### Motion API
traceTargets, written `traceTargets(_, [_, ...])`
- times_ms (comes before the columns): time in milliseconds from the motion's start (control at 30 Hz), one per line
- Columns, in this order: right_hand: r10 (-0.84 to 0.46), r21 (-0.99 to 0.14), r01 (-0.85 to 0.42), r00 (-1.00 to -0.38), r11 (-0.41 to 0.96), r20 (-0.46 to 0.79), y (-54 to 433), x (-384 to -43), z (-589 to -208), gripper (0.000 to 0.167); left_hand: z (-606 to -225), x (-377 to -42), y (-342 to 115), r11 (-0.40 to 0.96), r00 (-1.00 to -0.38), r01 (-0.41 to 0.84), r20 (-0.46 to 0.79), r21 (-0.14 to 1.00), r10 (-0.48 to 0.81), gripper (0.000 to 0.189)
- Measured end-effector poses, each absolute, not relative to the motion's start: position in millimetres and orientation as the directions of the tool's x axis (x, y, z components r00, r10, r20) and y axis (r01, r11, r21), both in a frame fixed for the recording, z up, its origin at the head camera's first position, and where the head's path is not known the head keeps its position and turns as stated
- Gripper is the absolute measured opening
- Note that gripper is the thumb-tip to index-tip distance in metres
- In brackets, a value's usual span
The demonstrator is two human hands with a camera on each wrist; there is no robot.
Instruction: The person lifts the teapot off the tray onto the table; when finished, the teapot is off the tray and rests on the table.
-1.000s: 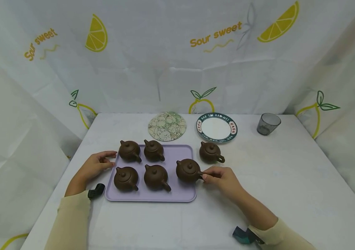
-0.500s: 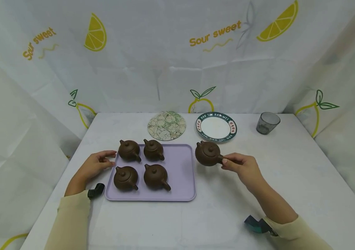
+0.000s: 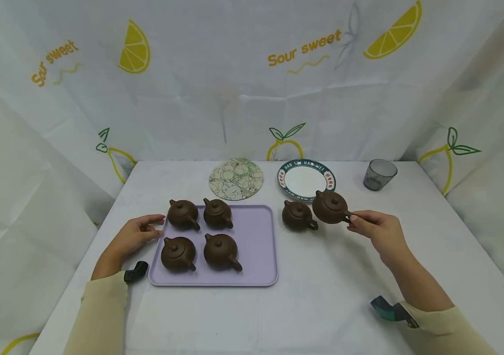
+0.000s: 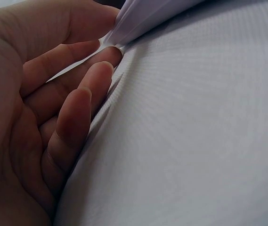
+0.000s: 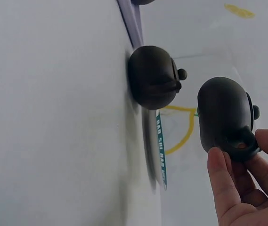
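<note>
My right hand (image 3: 380,234) pinches a small brown teapot (image 3: 331,207) by its handle. In the right wrist view that teapot (image 5: 225,113) hangs clear of the table, lid on. Just left of it another brown teapot (image 3: 297,216) stands on the table, to the right of the lilac tray (image 3: 256,276). Several similar teapots sit in two rows on the tray's left and middle; one is the front-left teapot (image 3: 178,254). My left hand (image 3: 134,236) lies beside the tray's left edge with loosely bent fingers. Up close, its thumb (image 4: 96,21) touches the tray's side.
Behind the tray lies a round patterned mat (image 3: 236,180). A green-rimmed plate (image 3: 284,186) is to its right, close behind the held teapot. A grey see-through glass (image 3: 379,175) stands at the back right. White printed cloth (image 3: 234,64) hangs behind the table.
My right hand has lifted the teapot off the tray's right side and carried it right, past the teapot standing on the table. The left hand and tray stay in place.
</note>
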State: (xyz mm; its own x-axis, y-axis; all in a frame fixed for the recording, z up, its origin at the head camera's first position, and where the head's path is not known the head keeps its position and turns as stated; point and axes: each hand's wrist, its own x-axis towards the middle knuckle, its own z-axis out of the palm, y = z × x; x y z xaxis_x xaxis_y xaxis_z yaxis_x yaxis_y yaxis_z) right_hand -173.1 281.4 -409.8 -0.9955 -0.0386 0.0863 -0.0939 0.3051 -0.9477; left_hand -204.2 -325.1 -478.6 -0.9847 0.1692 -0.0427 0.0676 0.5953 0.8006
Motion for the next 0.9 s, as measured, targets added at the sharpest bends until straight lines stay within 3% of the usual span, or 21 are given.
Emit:
traceTargets(500, [0.053,-0.943,0.128,-0.992,0.308,-0.118,306,-181,-430,0.047,-481,-204,-325,0.580,-0.985,0.058,-0.048,0.813,0.165,0.053])
traceTargets(900, [0.062,-0.904,0.167,-0.986,0.394,-0.155,307,-188,-439,0.048,-480,-204,-324,0.546,-0.986,0.041,-0.055,0.837,0.158,0.054])
